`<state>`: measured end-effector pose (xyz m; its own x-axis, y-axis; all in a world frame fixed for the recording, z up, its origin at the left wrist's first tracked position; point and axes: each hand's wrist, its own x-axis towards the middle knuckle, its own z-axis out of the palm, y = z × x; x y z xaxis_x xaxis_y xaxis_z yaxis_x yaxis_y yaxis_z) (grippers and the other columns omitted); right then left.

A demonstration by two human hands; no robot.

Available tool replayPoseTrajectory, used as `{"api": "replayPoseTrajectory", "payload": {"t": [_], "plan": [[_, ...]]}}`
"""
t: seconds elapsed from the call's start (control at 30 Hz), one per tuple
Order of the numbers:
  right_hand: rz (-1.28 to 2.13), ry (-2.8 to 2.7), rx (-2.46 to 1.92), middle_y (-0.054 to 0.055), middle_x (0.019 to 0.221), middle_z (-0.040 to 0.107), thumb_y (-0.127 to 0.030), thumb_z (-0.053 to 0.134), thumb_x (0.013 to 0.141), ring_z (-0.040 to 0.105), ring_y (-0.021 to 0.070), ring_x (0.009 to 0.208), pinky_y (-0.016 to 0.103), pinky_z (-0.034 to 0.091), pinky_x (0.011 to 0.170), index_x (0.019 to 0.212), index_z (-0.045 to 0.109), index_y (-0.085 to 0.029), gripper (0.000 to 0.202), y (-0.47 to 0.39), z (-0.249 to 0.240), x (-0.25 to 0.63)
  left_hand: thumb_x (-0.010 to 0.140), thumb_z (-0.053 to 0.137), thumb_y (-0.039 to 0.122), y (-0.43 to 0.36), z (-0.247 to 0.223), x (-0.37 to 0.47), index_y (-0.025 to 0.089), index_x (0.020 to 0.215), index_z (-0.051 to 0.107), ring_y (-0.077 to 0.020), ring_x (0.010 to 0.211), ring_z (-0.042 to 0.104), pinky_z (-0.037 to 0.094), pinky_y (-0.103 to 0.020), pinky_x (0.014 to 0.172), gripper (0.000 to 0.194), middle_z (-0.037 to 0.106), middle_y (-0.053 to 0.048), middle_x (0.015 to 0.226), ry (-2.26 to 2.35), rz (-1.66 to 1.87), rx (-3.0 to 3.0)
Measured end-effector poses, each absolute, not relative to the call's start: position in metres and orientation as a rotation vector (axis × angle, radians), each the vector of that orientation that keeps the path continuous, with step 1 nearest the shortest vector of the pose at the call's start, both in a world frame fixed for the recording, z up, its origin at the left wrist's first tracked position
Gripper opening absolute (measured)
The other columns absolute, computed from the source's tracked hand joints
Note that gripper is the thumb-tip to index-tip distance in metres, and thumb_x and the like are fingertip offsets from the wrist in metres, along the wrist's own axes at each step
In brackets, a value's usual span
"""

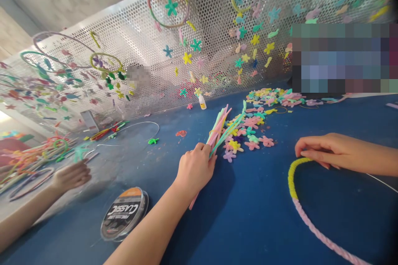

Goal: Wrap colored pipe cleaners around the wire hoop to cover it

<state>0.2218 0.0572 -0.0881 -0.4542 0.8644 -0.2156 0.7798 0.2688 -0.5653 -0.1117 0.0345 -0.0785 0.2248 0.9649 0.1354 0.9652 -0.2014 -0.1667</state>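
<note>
My left hand (pixel 196 166) is closed around a bundle of pastel pipe cleaners (pixel 219 126), pink, mint and yellow, whose tips fan out above the fist. On the right, my right hand (pixel 329 151) has its fingers curved over the yellow end of a wrapped ring (pixel 292 180) and touches it. Pink wrapping (pixel 323 236) continues down the ring, and a bare wire (pixel 382 182) runs out past the wrist. Just beyond the bundle lie many small fuzzy flowers (pixel 252 122).
A spool of line (pixel 124 214) lies left of my left forearm. Another person's hand (pixel 73 174) is at the far left, near loose pipe cleaners (pixel 29 165). A small white bottle (pixel 202 102) stands by the perforated metal panel (pixel 137 37), where flower mobiles hang.
</note>
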Motion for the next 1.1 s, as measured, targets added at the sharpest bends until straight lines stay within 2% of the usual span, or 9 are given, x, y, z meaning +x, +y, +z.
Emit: {"api": "replayPoseTrajectory", "payload": {"t": [0.43, 0.7, 1.1], "plan": [[0.961, -2.417, -1.551, -0.001, 0.057, 0.051, -0.062, 0.035, 0.081, 0.049, 0.0153, 0.053, 0.025, 0.032, 0.052, 0.095, 0.055, -0.024, 0.045, 0.061, -0.092, 0.224, 0.088, 0.035, 0.038, 0.033, -0.077, -0.112, 0.020, 0.093, 0.051, -0.0201, 0.072, 0.062, 0.046, -0.030, 0.059, 0.025, 0.058, -0.005, 0.095, -1.861, 0.023, -2.287], [0.921, -2.380, -1.550, -0.001, 0.055, 0.049, -0.062, 0.034, 0.082, 0.047, 0.0144, 0.051, 0.025, 0.031, 0.051, 0.091, 0.055, -0.023, 0.046, 0.058, -0.093, 0.221, 0.090, 0.030, 0.032, 0.033, -0.079, -0.114, 0.020, 0.094, 0.052, -0.0211, 0.073, 0.063, 0.047, -0.031, 0.061, 0.025, 0.059, -0.005, 0.094, -1.857, 0.010, -2.295], [1.019, -2.446, -1.572, -0.001, 0.060, 0.052, -0.061, 0.036, 0.082, 0.048, 0.0166, 0.056, 0.026, 0.033, 0.054, 0.098, 0.053, -0.026, 0.042, 0.070, -0.103, 0.232, 0.091, 0.027, 0.033, 0.034, -0.078, -0.114, 0.019, 0.094, 0.051, -0.0207, 0.074, 0.063, 0.047, -0.030, 0.062, 0.028, 0.059, -0.006, 0.092, -1.896, 0.006, -2.296]]}}
